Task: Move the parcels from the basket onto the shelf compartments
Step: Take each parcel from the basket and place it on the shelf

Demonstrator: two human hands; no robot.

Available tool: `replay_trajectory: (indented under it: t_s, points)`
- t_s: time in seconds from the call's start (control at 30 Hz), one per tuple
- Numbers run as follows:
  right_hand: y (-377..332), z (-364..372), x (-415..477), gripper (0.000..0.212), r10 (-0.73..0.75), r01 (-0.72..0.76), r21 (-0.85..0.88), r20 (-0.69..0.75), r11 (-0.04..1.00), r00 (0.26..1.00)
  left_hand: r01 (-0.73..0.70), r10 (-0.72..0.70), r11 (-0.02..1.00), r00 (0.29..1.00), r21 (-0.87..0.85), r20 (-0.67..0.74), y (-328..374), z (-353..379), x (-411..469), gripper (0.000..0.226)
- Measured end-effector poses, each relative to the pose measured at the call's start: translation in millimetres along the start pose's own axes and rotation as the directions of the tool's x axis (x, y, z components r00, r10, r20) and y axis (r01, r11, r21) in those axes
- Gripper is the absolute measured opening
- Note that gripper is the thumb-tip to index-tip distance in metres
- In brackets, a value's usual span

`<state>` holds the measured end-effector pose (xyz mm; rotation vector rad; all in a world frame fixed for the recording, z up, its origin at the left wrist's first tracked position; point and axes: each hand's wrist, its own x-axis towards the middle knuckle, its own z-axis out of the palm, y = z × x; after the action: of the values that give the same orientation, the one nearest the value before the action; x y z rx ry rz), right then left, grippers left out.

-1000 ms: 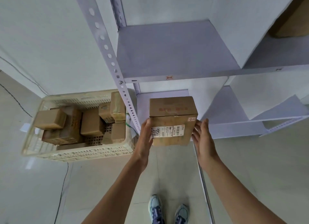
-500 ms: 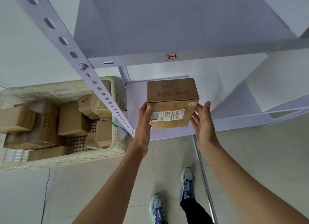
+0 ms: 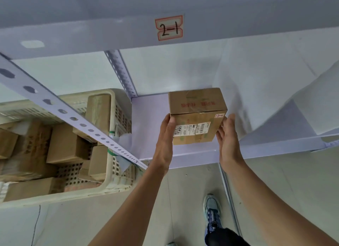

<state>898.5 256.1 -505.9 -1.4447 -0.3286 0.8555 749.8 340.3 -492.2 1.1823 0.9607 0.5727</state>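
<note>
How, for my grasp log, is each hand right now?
Left hand: grips the parcel, thumb over its front edge.
Right hand: open, flat against the parcel's right side.

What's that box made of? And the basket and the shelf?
The box looks like brown cardboard, matte, with folded edges and a paper label. The basket seems to be cream plastic, moulded with rows of holes. The shelf is probably painted metal: smooth, pale, with punched posts.
</note>
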Motion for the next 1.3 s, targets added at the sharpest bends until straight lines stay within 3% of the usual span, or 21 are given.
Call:
replay_trajectory:
  t_s: [0.2,0.4,0.53,0.73,0.93,1.0,1.17,1.3]
  points:
    - [23.3,-3.6,30.9,0.055,-0.019,0.019,-0.006,-0.016,1.0,1.0,-0.064,0.064,0.998,0.998,0.003,0.024,-19.8,7.5,26.7,0.076]
    - [25.7,4.4,71.5,0.058,-0.129,0.13,0.034,-0.032,0.991,0.991,-0.176,0.174,0.984,0.984,0.027,0.047,-22.3,9.5,68.4,0.046]
    - [33.4,15.4,97.4,0.06,-0.194,0.196,0.122,-0.034,0.973,0.98,-0.266,0.265,0.964,0.962,-0.006,0.066,-27.6,9.9,90.6,0.053]
    - [65.3,21.1,126.1,0.105,-0.324,0.345,0.226,-0.123,0.911,0.938,-0.362,0.362,0.932,0.93,-0.02,0.066,-50.4,11.7,114.8,0.063]
    - [78.4,25.6,156.7,0.107,-0.409,0.443,0.291,-0.171,0.848,0.896,-0.47,0.47,0.883,0.88,-0.025,0.067,-66.8,16.8,137.9,0.08]
    - [75.4,29.3,164.2,0.103,-0.419,0.444,0.301,-0.146,0.844,0.896,-0.49,0.49,0.871,0.868,-0.017,0.084,-67.1,18.2,148.2,0.073]
    - [63.8,31.1,179.9,0.065,-0.442,0.433,0.318,-0.048,0.843,0.896,-0.556,0.55,0.831,0.828,0.031,0.107,-65.0,26.3,175.7,0.047]
    - [56.2,33.0,192.3,0.055,-0.456,0.47,0.247,-0.117,0.847,0.882,-0.589,0.591,0.799,0.806,0.124,0.022,-62.6,32.0,206.9,0.044]
